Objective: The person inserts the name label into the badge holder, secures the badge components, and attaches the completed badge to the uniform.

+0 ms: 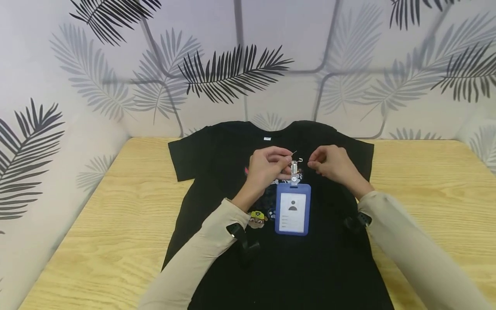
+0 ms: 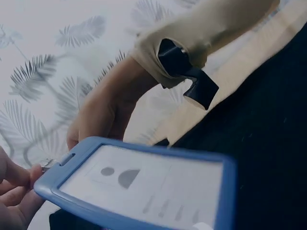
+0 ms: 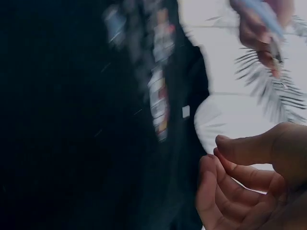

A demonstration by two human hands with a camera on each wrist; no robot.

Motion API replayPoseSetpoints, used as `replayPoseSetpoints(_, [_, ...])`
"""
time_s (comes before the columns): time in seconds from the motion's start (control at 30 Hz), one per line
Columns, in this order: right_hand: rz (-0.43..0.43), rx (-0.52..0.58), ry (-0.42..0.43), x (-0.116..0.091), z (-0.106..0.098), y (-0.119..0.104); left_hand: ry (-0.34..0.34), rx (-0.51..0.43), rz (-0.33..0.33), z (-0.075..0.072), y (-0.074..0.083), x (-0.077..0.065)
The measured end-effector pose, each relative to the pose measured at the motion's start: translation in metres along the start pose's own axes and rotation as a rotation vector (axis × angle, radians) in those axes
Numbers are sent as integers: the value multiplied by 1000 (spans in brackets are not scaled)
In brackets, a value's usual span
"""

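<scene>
A blue badge holder (image 1: 292, 209) with a white card inside hangs upright over a black T-shirt (image 1: 329, 249). My left hand (image 1: 267, 165) pinches its metal clip (image 1: 294, 168) at the top. A thin pin sticks up from the clip, swung away from the small hooked catch (image 1: 300, 160). In the left wrist view, the badge holder (image 2: 148, 182) lies slanted, with fingertips (image 2: 17, 170) at its clip end. Just right of the clip is my right hand (image 1: 333, 163), apart from it. The right wrist view shows that hand (image 3: 249, 177) loosely curled, thumb near the fingertips, with nothing visible in it.
The T-shirt lies spread on a wooden table (image 1: 116, 224), neck at the far side, with a cartoon print (image 1: 257, 218) partly behind the badge holder. A leaf-patterned wall covering (image 1: 217, 107) stands behind the table. Each wrist wears a black strap (image 1: 237, 232).
</scene>
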State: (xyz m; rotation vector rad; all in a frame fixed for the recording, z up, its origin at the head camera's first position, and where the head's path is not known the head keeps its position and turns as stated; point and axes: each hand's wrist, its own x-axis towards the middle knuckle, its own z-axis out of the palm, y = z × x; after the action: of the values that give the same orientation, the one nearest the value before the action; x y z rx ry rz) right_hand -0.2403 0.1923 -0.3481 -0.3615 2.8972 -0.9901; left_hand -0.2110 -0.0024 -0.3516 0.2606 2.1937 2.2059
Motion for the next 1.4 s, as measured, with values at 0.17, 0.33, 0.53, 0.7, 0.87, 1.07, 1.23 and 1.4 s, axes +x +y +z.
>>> replayPoseSetpoints(0.17, [1, -116, -20, 14, 12, 9, 22, 42, -73, 10, -16, 14])
replayPoseSetpoints(0.33, [-20, -119, -29, 23, 18, 13, 49, 78, -168, 16, -27, 22])
replayPoseSetpoints(0.53, [-58, -123, -14, 29, 22, 21, 53, 102, -207, 15, -38, 26])
replayPoseSetpoints(0.7, [-62, -150, -32, 31, 24, 23, 40, 96, -243, 10, -46, 26])
replayPoseSetpoints(0.87, [-50, -200, -80, 32, 25, 22, 9, 89, -238, 8, -50, 26])
replayPoseSetpoints(1.07, [-57, -190, -111, 31, 21, 22, -21, 188, -216, 11, -48, 29])
replayPoseSetpoints(1.23, [-87, -160, -91, 30, 18, 24, -47, 320, -206, 17, -42, 35])
replayPoseSetpoints(1.4, [-110, -168, -74, 30, 18, 23, -18, 471, -191, 24, -40, 41])
